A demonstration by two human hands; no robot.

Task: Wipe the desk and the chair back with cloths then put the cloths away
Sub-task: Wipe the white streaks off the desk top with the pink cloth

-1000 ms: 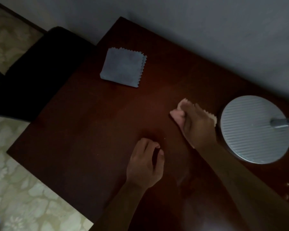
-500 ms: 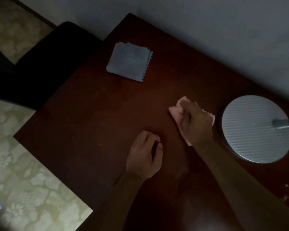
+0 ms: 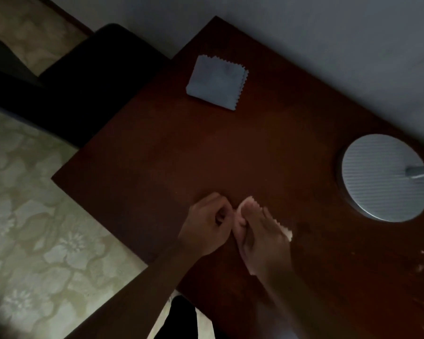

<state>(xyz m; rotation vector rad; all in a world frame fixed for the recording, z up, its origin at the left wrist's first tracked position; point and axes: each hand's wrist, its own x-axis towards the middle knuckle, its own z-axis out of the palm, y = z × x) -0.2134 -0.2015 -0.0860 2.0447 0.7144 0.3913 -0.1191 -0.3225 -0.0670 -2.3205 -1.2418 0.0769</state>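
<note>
The dark wooden desk [image 3: 157, 162] fills most of the view, with the black chair [image 3: 78, 89] at its far left corner. On the right stands a round grey lamp base [image 3: 377, 177], well apart from the hands. A folded grey cloth [image 3: 217, 83] lies untouched on the far side of the desk.

Near the front edge, the right hand [image 3: 262, 238] presses flat on the pink cloth [image 3: 245, 209]; only the cloth's edges show. The left hand [image 3: 207, 225] is clenched just beside it, holding nothing I can make out.

The likeliest slip is a wide stroke nudging the lamp base, or the cloth bunching under the palm (it already looks crumpled) and skipping patches. No container is in view.
</note>
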